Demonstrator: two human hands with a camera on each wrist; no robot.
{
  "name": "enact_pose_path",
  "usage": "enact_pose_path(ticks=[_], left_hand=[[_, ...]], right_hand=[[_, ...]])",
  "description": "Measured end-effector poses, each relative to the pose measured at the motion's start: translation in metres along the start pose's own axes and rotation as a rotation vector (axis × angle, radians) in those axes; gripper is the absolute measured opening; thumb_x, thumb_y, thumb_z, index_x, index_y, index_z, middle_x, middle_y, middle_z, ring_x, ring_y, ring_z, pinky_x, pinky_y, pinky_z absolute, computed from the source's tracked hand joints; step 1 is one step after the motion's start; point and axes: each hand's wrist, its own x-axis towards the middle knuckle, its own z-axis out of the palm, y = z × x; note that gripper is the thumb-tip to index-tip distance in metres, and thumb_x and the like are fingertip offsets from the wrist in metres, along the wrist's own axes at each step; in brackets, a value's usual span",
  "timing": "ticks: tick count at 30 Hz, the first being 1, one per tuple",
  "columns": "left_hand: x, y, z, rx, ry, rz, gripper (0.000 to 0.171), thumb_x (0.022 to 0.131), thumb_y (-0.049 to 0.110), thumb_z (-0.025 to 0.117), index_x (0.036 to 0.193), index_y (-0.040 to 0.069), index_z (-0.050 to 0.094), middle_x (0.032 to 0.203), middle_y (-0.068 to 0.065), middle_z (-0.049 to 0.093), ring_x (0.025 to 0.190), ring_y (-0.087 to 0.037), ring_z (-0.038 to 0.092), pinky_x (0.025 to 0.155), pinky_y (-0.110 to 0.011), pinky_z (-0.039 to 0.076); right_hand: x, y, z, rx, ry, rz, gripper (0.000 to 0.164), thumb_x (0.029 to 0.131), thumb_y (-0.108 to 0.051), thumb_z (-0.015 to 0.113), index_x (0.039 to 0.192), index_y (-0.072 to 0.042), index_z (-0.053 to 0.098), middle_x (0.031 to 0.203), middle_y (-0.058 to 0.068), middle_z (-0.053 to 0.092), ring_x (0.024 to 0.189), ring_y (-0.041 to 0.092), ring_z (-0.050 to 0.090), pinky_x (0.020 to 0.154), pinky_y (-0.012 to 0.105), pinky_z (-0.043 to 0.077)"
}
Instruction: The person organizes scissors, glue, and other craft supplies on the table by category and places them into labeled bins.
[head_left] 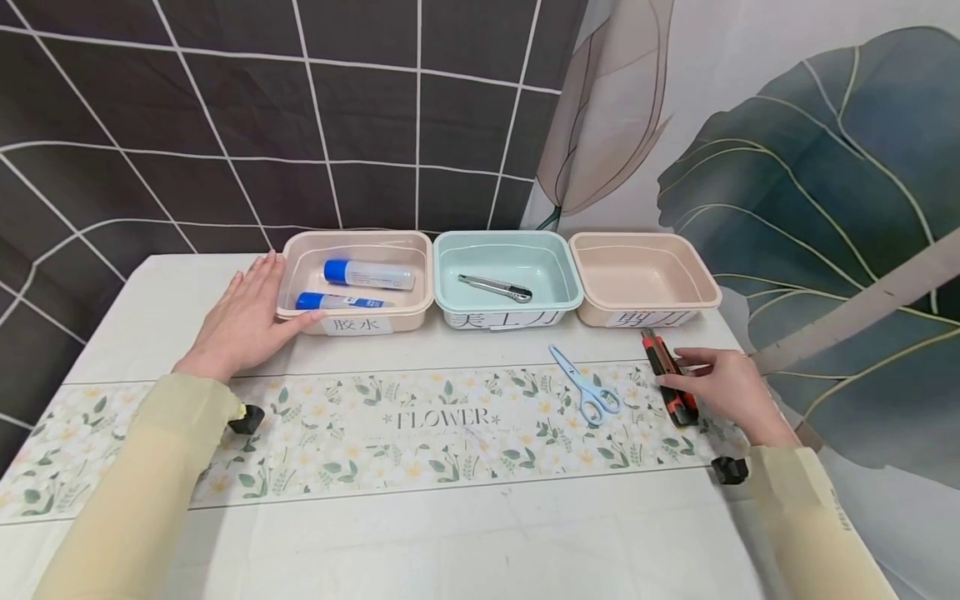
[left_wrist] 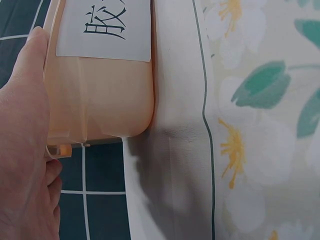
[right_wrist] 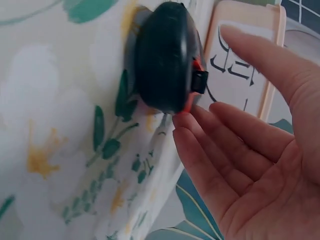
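My left hand (head_left: 251,321) lies along the left side of the left pink bin (head_left: 416,312), fingers straight and thumb over its front rim. Two blue-capped glue tubes lie inside: a thicker tube (head_left: 375,275) and a slimmer tube (head_left: 345,302). At the right, my right hand (head_left: 720,387) hovers beside a red-and-black utility knife (head_left: 663,379) on the table. In the right wrist view, the fingertips (right_wrist: 182,135) are close to the end of the knife (right_wrist: 165,60), with the thumb spread apart. Light blue scissors (head_left: 585,387) lie to the left of the knife.
A light blue bin (head_left: 562,292) holding a small silver utility knife (head_left: 495,287) stands in the middle of the row. Another pink bin (head_left: 705,287) stands on its right. All three bear labels. A flower-print strip (head_left: 450,467) crosses the white table, with curtains behind.
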Motion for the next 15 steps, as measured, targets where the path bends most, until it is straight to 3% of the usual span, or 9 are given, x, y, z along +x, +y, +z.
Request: enact_pose_path(ticks=[5, 15], left_hand=[[0.0002, -0.0004, 0.0000, -0.004, 0.000, 0.001, 0.109, 0.097, 0.068, 0.050, 0.160, -0.007, 0.002, 0.166, -0.027, 0.004, 0.153, -0.041, 0.004, 0.123, -0.049, -0.004], [0.0009, -0.0008, 0.0006, -0.004, 0.000, 0.000, 0.109, 0.097, 0.068, 0.050, 0.160, -0.007, 0.002, 0.166, -0.027, 0.003, 0.153, -0.039, 0.002, 0.123, -0.051, -0.003]], right_hand=[[0.0025, 0.0041, 0.0045, 0.014, 0.006, 0.008, 0.075, 0.084, -0.039, 0.085, 0.135, 0.009, 0.060, 0.119, 0.029, 0.066, 0.099, 0.037, 0.064, 0.066, 0.032, 0.057], [0.0077, 0.0041, 0.0056, 0.009, -0.024, 0.010, 0.072, 0.084, -0.039, 0.085, 0.133, 0.009, 0.062, 0.115, 0.028, 0.067, 0.093, 0.034, 0.065, 0.063, 0.033, 0.056]])
